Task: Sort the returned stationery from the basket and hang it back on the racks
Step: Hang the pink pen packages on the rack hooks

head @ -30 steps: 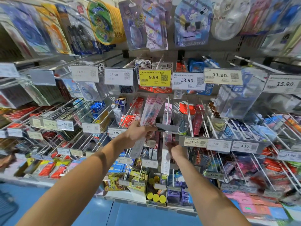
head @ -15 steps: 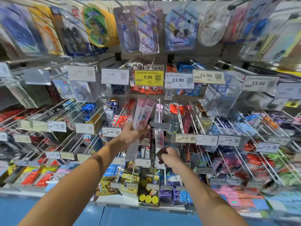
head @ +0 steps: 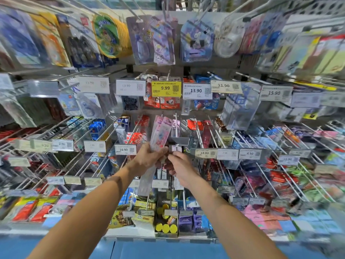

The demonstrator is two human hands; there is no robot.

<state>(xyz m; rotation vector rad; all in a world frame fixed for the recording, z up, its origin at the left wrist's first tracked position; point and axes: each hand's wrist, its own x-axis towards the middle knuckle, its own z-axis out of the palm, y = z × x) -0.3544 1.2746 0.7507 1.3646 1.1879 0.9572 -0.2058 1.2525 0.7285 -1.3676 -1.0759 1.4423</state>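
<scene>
My left hand [head: 149, 158] grips a fan of long pink clear-plastic stationery packs [head: 161, 134], held upright between the white 16.90 price tag [head: 125, 149] and the white 18.90 price tag [head: 204, 153]. My right hand [head: 183, 170] curls in against the left's fingertips. Is it pinching anything? I can't tell.
</scene>
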